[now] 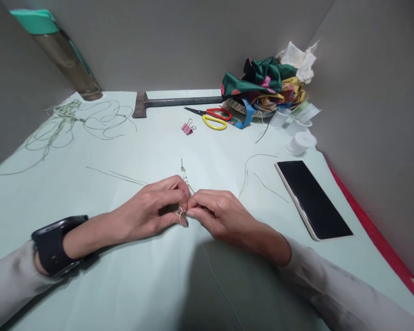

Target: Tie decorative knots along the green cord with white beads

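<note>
My left hand point(158, 207) and my right hand point(224, 214) meet at the middle of the table, fingertips pinched together on a thin pale green cord point(182, 214). A small loop of the cord shows between the fingertips. Just beyond my hands lies a short knotted piece point(184, 174) with a few clear or white bits on it, running back under my fingers. Loose cord ends stretch out left of my left hand, and one pale strand point(212, 271) trails toward me. How the fingers grip the knot is partly hidden.
Around the back stand a bottle point(65, 59), a hammer point(141, 105), red-and-yellow-handled scissors point(214, 120), a pink binder clip point(188, 128), bunched fabric point(265, 82) and a white spool point(300, 143). Tangled green cord point(67, 112) lies left; a phone point(313, 200) lies right.
</note>
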`<state>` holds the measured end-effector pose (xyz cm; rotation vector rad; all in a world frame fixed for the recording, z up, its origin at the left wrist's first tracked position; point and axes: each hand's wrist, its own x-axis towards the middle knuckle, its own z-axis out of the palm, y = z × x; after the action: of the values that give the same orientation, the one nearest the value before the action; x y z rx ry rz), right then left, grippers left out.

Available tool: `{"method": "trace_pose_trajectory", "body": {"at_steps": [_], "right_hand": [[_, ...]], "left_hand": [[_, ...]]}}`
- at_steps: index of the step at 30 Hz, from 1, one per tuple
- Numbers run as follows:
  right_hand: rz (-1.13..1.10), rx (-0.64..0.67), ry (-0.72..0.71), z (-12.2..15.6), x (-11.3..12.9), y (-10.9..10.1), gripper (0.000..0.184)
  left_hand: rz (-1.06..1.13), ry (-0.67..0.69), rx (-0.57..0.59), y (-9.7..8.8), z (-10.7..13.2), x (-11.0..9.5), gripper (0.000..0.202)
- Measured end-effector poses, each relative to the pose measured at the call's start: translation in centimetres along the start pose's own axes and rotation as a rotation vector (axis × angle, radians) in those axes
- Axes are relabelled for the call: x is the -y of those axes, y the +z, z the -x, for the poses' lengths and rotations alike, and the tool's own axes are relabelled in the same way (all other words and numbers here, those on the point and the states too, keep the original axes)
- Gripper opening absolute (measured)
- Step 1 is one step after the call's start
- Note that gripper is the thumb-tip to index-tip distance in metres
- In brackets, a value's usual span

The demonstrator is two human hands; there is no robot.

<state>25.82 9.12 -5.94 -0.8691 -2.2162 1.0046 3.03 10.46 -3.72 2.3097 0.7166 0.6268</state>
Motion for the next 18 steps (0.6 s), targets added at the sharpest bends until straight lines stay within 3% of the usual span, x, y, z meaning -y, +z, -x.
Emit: {"method": "trace_pose_trajectory", "body": {"at_steps": [8, 14, 18], "right_hand": [[0.036, 0.01, -0.016, -0.1, -0.1, 0.0, 0.019], [0.072, 0.026, -0.052, 0.1, -0.1, -0.1, 0.021], [0.102, 0.051, -0.062, 0.3, 0.0, -0.1, 0.024]], "left_hand": [[-0.023, 0.019, -0.071, -0.2, 0.5, -0.5, 0.034], [0.045, -0.112, -0.214, -0.4, 3.1, -1.3, 0.034], [0.174, -0.24, -0.307, -0.9, 5.0, -3.1, 0.043]]}}
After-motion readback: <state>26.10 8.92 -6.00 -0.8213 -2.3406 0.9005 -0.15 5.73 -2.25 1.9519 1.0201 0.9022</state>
